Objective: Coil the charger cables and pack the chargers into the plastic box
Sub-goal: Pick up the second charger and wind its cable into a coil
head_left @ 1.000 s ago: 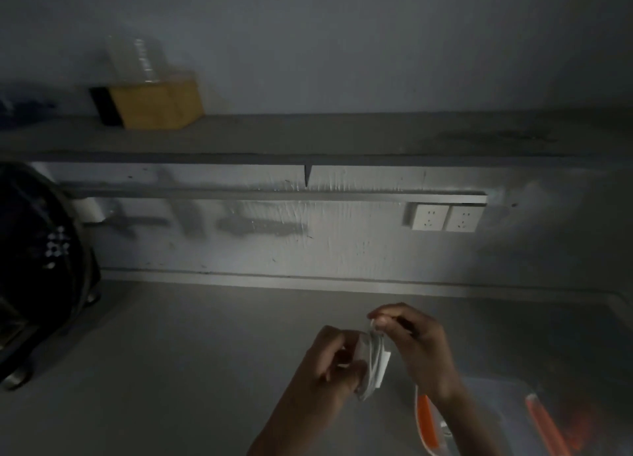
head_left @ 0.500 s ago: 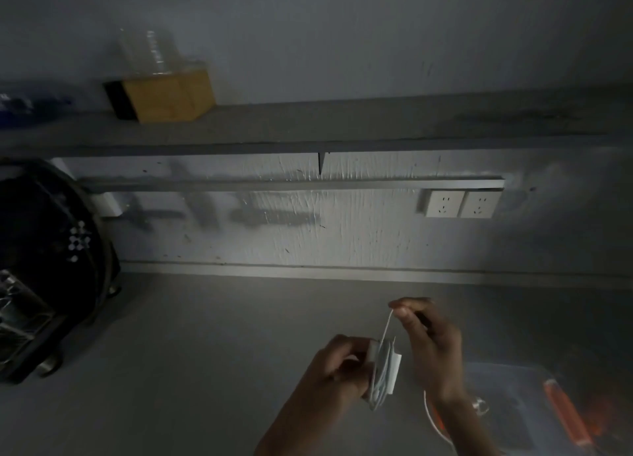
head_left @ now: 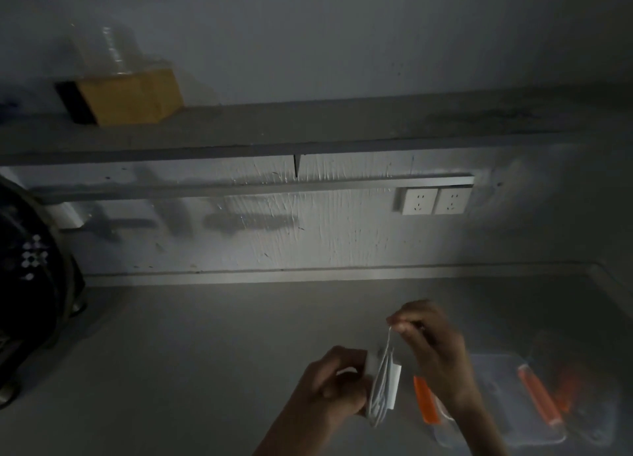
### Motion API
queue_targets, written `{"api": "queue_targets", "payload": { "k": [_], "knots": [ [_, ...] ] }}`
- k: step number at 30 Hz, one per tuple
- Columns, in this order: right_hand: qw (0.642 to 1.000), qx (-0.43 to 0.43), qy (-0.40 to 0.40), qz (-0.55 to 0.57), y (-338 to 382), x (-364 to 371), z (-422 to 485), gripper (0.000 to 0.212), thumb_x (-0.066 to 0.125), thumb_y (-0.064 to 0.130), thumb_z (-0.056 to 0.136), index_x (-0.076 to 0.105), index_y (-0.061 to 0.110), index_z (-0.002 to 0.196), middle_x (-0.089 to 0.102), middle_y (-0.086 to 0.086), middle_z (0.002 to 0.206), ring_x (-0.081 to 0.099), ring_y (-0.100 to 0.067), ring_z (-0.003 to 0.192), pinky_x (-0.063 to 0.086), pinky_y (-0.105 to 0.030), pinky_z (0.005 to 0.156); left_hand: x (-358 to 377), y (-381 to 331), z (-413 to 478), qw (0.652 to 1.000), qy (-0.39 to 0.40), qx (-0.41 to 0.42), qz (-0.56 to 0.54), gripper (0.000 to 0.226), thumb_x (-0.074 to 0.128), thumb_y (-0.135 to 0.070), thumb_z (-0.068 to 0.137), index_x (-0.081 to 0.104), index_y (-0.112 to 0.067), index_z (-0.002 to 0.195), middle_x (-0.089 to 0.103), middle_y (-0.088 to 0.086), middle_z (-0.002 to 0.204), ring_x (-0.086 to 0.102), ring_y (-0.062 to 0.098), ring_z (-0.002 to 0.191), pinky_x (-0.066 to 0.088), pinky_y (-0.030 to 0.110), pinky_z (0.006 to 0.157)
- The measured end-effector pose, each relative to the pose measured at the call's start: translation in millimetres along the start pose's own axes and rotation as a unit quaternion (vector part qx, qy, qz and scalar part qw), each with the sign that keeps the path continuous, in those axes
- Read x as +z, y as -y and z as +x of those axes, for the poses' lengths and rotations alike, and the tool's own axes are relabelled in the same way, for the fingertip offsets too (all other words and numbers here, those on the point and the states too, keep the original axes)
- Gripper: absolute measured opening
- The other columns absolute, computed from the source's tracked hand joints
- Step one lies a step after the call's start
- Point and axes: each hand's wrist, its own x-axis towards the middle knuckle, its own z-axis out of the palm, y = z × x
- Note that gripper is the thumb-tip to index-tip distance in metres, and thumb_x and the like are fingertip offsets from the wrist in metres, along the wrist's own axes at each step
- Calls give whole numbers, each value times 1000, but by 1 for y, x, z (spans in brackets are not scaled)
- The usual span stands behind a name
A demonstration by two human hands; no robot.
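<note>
Gripping white charger (head_left: pixel 394 382) w/ cable (head_left: pixel 381 395) wound round it, L hand (head_left: pixel 337 382) has fingers curled tight; R hand (head_left: pixel 435 349) pinches cable's end above. Both over counter's (head_left: pixel 205 370) near-right part, clear plastic box (head_left: pixel 507 380) just right.

Dim home utility corner: grey counter (head_left: pixel 205 370), wall shelf (head_left: pixel 342 123), twin sockets (head_left: pixel 433 201).

A long grey shelf (head_left: pixel 342 123) runs across the wall (head_left: pixel 342 239). A yellow-brown box (head_left: pixel 130 99) with one black end sits on the shelf's left part. A clear plastic container (head_left: pixel 106 49) stands on top of the box. Under the shelf a pale rail (head_left: pixel 308 188) crosses the scuffed wall, with two white sockets (head_left: pixel 433 201) side by side just below its right end. At the far left stands a dark rounded object (head_left: pixel 20 301) bearing a small white pattern. The table (head_left: pixel 188 370) is plain grey.
</note>
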Motion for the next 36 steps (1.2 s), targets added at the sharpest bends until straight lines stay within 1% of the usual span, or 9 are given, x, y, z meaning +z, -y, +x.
{"api": "queue_targets", "payload": {
  "k": [4, 9, 11, 14, 17, 21, 24, 28, 36],
  "knots": [
    [972, 173, 161, 12, -20, 11, -30, 41, 63, 57, 79, 71, 18, 84, 63, -19, 75, 61, -25, 66, 48, -45, 62, -6, 3, 2, 998, -16, 49, 42, 27, 65, -8, 79, 67, -1, 105, 63, 7, 85, 67, 7, 80, 47, 15, 74],
    [968, 186, 170, -12, -4, 36, -55, 23, 63, 12, 86, 64, 13, 64, 54, 10, 37, 44, -3, 32, 34, 1, 49, -13, 20, 16, 993, -113, 39, -6, 32, 75, -22, 63, 74, -6, 90, 71, 13, 81, 65, 19, 79, 50, 30, 74],
    [973, 165, 158, -36, -4, 37, -71, 15, 70, 18, 84, 72, 28, 72, 59, 15, 42, 52, -6, 36, 35, 6, 54, -15, 31, 21, 977, -181, -8, -112, 33, 75, -15, 60, 73, 0, 90, 70, 23, 87, 67, 34, 85, 56, 36, 73],
    [959, 96, 235, -123, -11, 30, -91, 22, 51, 76, 72, 61, 66, 89, 67, 20, 65, 65, 7, 62, 51, -9, 64, -17, 43, 27, 952, -242, -62, -174, 16, 59, 5, 84, 61, 13, 98, 68, 28, 92, 70, 43, 88, 60, 40, 68],
    [941, 32, 287, -176, -17, 24, -94, 31, 37, 68, 88, 63, 56, 98, 58, 37, 96, 57, 20, 79, 52, -8, 74, -29, 53, 29, 952, -276, -64, -118, 12, 65, 0, 81, 66, 6, 91, 68, 14, 75, 68, 27, 70, 58, 35, 58],
    [943, -100, 212, -237, 17, 1, -54, 26, 39, 53, 96, 65, 49, 95, 67, 25, 88, 62, 12, 80, 53, -20, 80, -20, 49, 19, 979, -194, -56, 0, 47, 74, -31, 61, 66, 2, 94, 69, 7, 72, 66, 17, 65, 57, 35, 57],
    [940, -166, 191, -228, 39, -17, -10, 22, 53, 44, 94, 72, 34, 90, 70, 19, 88, 66, -2, 75, 51, -17, 67, -7, 31, 8, 995, -77, -4, 63, 34, 69, -26, 78, 64, 2, 97, 66, 13, 81, 64, 13, 71, 52, 26, 65],
    [983, -79, 161, -47, 40, -22, 8, 16, 62, 34, 88, 76, 27, 89, 70, 16, 88, 68, -7, 80, 52, -19, 71, -8, 0, 6, 994, 5, 75, 74, 11, 65, -8, 87, 65, -2, 96, 53, 28, 92, 64, 13, 81, 46, 17, 73],
    [994, 24, 98, 29, 35, -8, 8, 25, 66, 55, 77, 76, 32, 80, 75, 9, 82, 71, -9, 79, 51, -14, 72, -13, -12, 0, 992, 64, 58, 94, 20, 65, -10, 88, 67, -8, 107, 53, 5, 100, 65, 21, 100, 47, 25, 87]
  ]
}}
